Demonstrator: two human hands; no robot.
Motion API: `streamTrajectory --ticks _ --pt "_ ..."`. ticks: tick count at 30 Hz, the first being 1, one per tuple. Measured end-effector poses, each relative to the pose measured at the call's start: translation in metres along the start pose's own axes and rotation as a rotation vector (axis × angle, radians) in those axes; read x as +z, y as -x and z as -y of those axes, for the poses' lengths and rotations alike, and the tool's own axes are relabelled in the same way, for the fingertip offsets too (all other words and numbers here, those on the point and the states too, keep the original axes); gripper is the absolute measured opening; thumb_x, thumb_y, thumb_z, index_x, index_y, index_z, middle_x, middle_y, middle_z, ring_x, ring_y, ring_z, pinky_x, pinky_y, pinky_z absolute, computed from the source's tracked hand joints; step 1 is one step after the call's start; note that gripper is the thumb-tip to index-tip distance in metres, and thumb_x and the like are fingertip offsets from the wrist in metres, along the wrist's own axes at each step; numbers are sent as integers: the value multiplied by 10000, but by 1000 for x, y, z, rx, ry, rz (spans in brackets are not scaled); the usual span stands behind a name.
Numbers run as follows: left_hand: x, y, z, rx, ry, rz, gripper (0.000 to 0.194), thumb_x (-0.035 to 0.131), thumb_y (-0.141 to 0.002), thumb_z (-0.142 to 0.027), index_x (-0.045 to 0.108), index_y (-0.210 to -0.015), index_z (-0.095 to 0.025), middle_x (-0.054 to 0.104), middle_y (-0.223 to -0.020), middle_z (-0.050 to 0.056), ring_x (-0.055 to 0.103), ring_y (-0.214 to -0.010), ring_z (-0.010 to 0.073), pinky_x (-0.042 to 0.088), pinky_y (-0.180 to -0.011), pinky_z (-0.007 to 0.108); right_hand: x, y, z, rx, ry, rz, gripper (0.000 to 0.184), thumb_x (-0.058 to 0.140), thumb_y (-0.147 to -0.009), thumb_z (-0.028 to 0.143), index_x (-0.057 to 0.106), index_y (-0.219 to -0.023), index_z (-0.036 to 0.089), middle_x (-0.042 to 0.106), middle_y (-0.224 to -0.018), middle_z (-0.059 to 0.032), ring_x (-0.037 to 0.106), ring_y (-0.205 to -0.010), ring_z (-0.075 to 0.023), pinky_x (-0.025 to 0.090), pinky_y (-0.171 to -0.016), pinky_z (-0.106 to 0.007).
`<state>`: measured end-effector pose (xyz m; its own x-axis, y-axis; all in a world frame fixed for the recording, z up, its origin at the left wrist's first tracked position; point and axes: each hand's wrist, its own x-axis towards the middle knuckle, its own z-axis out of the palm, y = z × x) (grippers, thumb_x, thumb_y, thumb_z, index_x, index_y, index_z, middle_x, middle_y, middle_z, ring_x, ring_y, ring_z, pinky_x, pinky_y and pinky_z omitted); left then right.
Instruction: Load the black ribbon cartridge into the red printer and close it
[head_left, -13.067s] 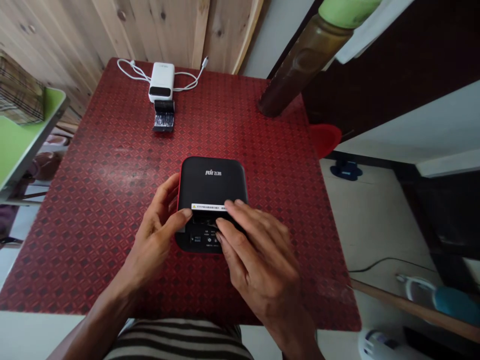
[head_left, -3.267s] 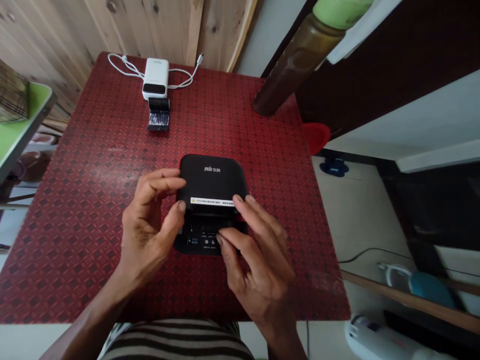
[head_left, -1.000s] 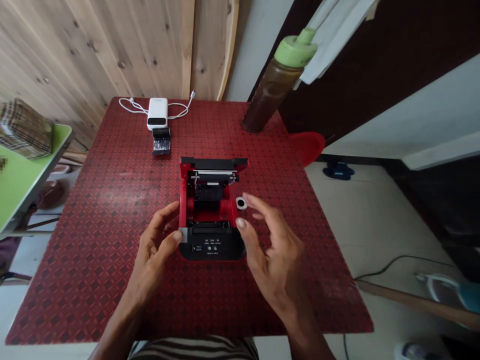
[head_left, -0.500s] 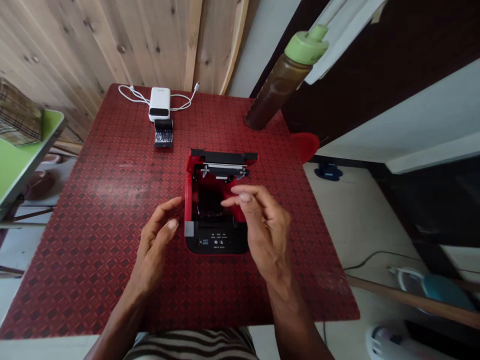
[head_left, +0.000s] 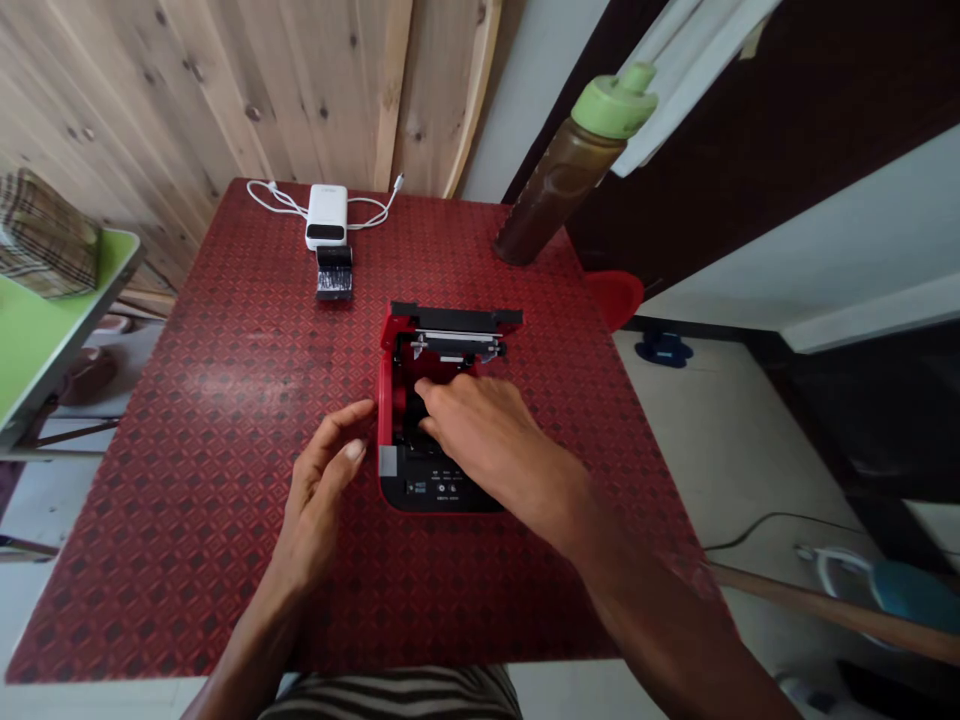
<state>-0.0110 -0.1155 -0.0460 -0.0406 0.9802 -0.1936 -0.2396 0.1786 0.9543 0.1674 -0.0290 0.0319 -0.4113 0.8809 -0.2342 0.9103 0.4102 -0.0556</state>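
Now the right hand (head_left: 487,415) is down inside the open red-and-black device (head_left: 424,487) on the red table (head_left: 225,480), and whether its hidden fingertips clamp anything, nobody can tell. The left hand (head_left: 322,475) hovers just beside the device, thumb and fingers apart, holding nothing. Here's the danger: barely braced, the device could skid under a sideways push, and a bumped lid (head_left: 459,318) might drop onto that right hand.

Dim, soft light is spread throughout. Pale glare is cast on the table (head_left: 225,560) at nine o'clock; the interior of the device (head_left: 439,490) is shadowed. The bottle (head_left: 562,170) at one o'clock is stretched outward, and the teal object (head_left: 911,600) at four is blurred.
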Motion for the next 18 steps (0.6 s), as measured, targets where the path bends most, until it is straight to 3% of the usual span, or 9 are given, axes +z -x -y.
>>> streamTrajectory --ticks 4,11,14,18 --pt "-1 0 2 2 31 32 422 689 -1118 -494 759 -1474 -279 746 -1561 109 684 -1465 344 432 -1324 545 -7 -11 3 27 -17 50 242 676 -992 16 872 -997 157 871 -915 -165 873 -871 -347 616 -698 -392" --pt "-2 -1 4 7 9 21 421 717 -1105 -496 776 -1458 -274 782 -1489 98 686 -1440 350 444 -1289 513 -18 6 4 110 -29 32 164 708 -1075 216 858 -1138 191 887 -984 -156 862 -895 -337 529 -654 -357" --pt "-2 -1 2 14 -7 21 425 713 -1102 -495 778 -1457 -270 775 -1498 98 694 -1409 345 463 -1256 500 -13 28 3 128 -63 -163 128 729 -1053 204 852 -1085 222 867 -920 -100 824 -827 -281 474 -617 -342" --pt "-3 -1 0 -6 -17 10 442 717 -1092 -515 778 -1451 -264 771 -1506 95 712 -1348 324 511 -1178 457 -1 66 -20 38 -352 -594 127 797 -1010 201 837 -1129 224 802 -942 -47 754 -822 -211 534 -684 -327"
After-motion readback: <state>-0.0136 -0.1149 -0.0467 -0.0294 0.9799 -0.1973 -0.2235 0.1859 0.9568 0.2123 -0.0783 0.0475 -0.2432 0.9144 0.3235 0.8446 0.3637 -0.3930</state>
